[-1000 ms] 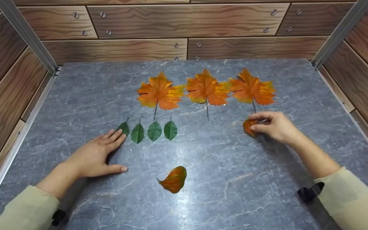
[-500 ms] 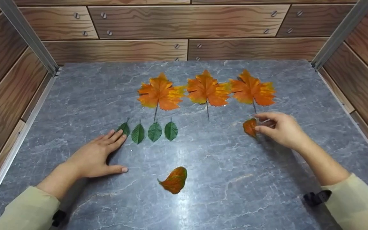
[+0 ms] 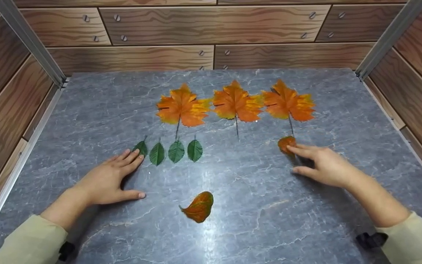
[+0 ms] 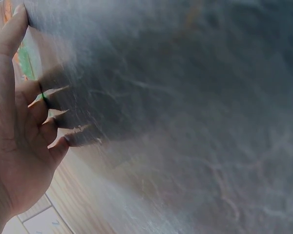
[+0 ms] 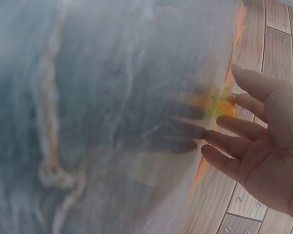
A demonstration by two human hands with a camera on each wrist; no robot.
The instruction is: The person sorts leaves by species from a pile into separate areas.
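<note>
My left hand (image 3: 110, 179) lies on the table at the left, fingers spread, its fingertips resting on the leftmost green leaf (image 3: 142, 146). My right hand (image 3: 324, 165) reaches in from the right with fingers extended. Its index fingertip touches a small orange-brown leaf (image 3: 285, 143), which the right wrist view shows as a bright yellow-orange leaf (image 5: 223, 106) beyond the fingers. The thumb is apart from that leaf. Just above it is the stem of the right maple leaf (image 3: 288, 102). Another orange-brown leaf (image 3: 199, 207), curled with a short stem, lies nearer the front, between the hands.
Two more orange maple leaves, a left one (image 3: 182, 106) and a middle one (image 3: 236, 102), complete a row at the back. Several green leaves (image 3: 176, 151) form a row below them. Wood-patterned walls (image 3: 211, 27) enclose the grey marbled table (image 3: 247, 227) at back and sides.
My right hand has let go of the small orange-brown leaf and its thumb has moved toward the front, away from the index finger. The left hand stays put.
</note>
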